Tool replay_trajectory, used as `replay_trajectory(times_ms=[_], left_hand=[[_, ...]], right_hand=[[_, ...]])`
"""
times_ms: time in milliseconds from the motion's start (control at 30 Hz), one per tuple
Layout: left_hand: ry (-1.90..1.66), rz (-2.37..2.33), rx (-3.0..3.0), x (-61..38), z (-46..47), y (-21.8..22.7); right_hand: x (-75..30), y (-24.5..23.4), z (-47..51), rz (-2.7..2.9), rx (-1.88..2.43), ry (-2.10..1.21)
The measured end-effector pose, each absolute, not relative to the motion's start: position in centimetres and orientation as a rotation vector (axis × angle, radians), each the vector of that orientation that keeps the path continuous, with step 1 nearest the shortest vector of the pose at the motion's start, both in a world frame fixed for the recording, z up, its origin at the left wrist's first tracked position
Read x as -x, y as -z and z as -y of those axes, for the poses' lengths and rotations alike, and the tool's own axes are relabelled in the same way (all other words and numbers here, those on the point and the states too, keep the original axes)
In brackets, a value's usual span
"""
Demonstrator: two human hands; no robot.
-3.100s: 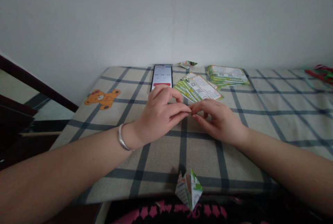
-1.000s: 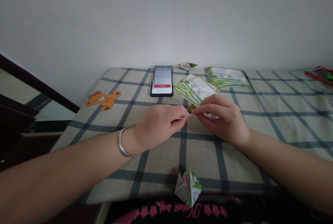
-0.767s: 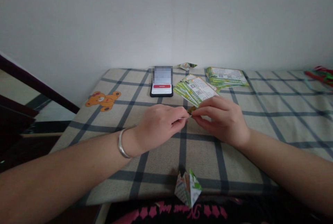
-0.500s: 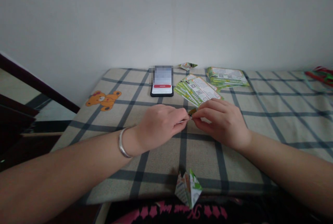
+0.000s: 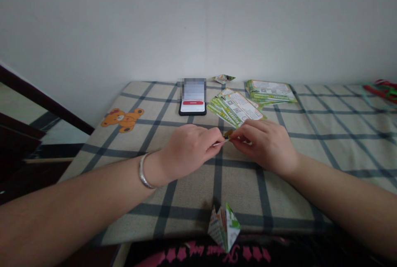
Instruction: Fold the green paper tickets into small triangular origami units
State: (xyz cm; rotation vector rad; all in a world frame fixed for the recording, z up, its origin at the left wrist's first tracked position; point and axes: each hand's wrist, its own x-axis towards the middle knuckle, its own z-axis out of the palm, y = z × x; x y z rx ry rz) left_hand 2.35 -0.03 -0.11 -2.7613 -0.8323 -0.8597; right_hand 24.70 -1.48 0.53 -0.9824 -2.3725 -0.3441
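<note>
My left hand (image 5: 189, 151), with a silver bangle on its wrist, and my right hand (image 5: 266, 145) meet over the middle of the checked cloth (image 5: 173, 192). Both pinch one small folded piece of printed paper (image 5: 227, 135), of which only a tip shows between the fingertips. The fingers of both hands are curled shut on it. A fan of green and white leaflets (image 5: 236, 109) lies just beyond my right hand. A finished folded paper shape (image 5: 223, 226) stands at the near edge of the cloth.
A phone (image 5: 192, 97) lies face up at the back, its screen lit. A second leaflet stack (image 5: 269, 90) and a small folded scrap (image 5: 223, 78) sit by the wall. Red and green items (image 5: 384, 87) lie far right. A bear print (image 5: 122, 118) marks the cloth's left part.
Three seconds ago my fingers pressed down on the cloth; since then both hands have held the small folded paper slightly raised, with the right-hand fingers shifting along it. Little else has moved.
</note>
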Motion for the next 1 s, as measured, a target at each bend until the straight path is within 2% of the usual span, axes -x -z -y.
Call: replay_trajectory(times_ms=[1000], left_hand=[[0.769,0.819,2.69,-2.45,0.02,-0.11]], right_hand=[[-24.43,-0.3,1.6,2.33,0.982,0.221]])
